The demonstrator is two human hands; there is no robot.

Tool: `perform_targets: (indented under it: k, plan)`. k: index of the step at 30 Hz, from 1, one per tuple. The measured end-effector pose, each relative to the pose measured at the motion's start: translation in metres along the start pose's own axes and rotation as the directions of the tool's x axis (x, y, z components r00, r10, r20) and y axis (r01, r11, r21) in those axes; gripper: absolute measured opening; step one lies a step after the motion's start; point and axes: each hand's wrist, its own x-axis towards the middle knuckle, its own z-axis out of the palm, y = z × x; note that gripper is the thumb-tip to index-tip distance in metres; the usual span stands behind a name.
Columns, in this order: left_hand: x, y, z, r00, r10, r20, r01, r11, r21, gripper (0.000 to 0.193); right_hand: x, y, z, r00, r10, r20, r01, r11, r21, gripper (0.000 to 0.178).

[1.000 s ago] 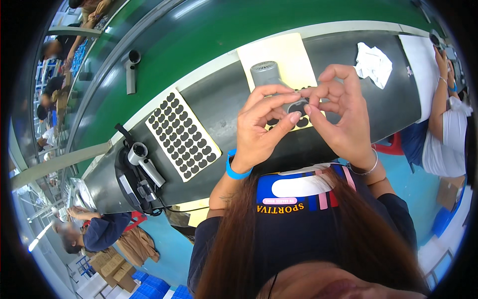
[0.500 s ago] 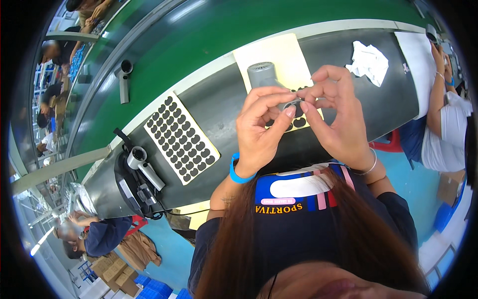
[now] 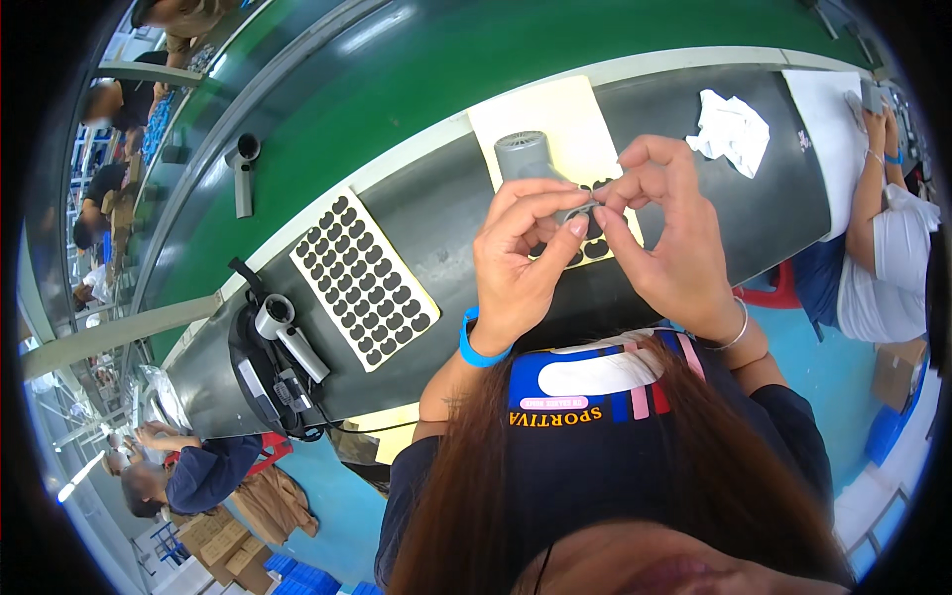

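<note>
Held in front of my chest, my left hand (image 3: pixel 521 253) pinches a small grey curved piece (image 3: pixel 581 211) between thumb and fingers. My right hand (image 3: pixel 674 238) has its thumb and index finger closed on the right end of the same piece. Fingers partly cover it, so I cannot tell whether it is joined to the grey hair dryer (image 3: pixel 523 157) just behind my left fingers. The dryer's round vented end faces up. Under the dryer and my hands lies a pale yellow sticker sheet (image 3: pixel 560 109) with dark rounded stickers on its near part.
Left on the black bench are another sheet of dark stickers (image 3: pixel 365 283), a grey hair dryer (image 3: pixel 288 332) and a black corded device (image 3: pixel 253 372). A crumpled white cloth (image 3: pixel 731 134) lies right. Another dryer (image 3: pixel 243 174) rests on the green belt (image 3: pixel 416 84). Co-workers sit at both sides.
My right thumb has shifted slightly on the small grey piece, and more of the piece shows between my fingertips. Both hands stay in nearly the same place.
</note>
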Motion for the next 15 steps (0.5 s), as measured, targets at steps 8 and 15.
perform_targets:
  k: [8,15]
  plan:
    - [0.003,0.004,-0.009,0.993,0.001,-0.114,-0.008,0.998,-0.059,0.014,0.006,-0.008,-0.025,0.967,-0.249,-0.049,0.223,0.925,-0.309,0.039]
    - [0.011,0.004,-0.022,0.99,-0.07,-0.122,0.049,0.984,-0.169,0.032,-0.007,-0.051,-0.026,0.791,-0.603,-0.106,0.417,0.404,0.814,0.024]
